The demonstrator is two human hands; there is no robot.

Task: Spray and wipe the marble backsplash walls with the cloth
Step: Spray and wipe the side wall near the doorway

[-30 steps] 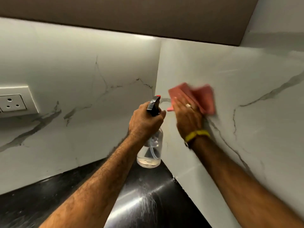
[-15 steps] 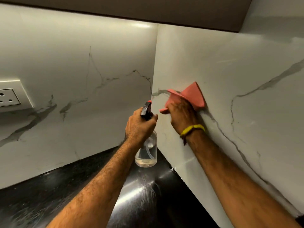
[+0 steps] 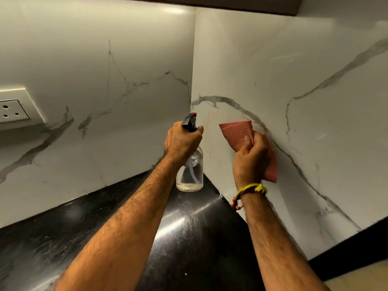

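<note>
White marble backsplash with grey veins covers two walls that meet in a corner: the left wall point(image 3: 94, 66) and the right wall point(image 3: 315, 133). My left hand point(image 3: 181, 141) grips the black trigger head of a clear spray bottle point(image 3: 190, 175), held upright near the corner with a little liquid at its bottom. My right hand point(image 3: 249, 158) holds a pink cloth point(image 3: 237, 133) bunched in its fingers against the right wall, low beside a dark vein. A yellow thread band sits on my right wrist.
A glossy black countertop point(image 3: 189, 238) runs below both walls, wet with streaks. A white wall socket point(image 3: 12, 111) is set in the left wall at the far left. A dark cabinet underside point(image 3: 252, 3) spans the top.
My right hand with the pink cloth has moved down and right along the right wall, and its fingers now bunch the cloth. The bottle in my left hand has stayed near the corner.
</note>
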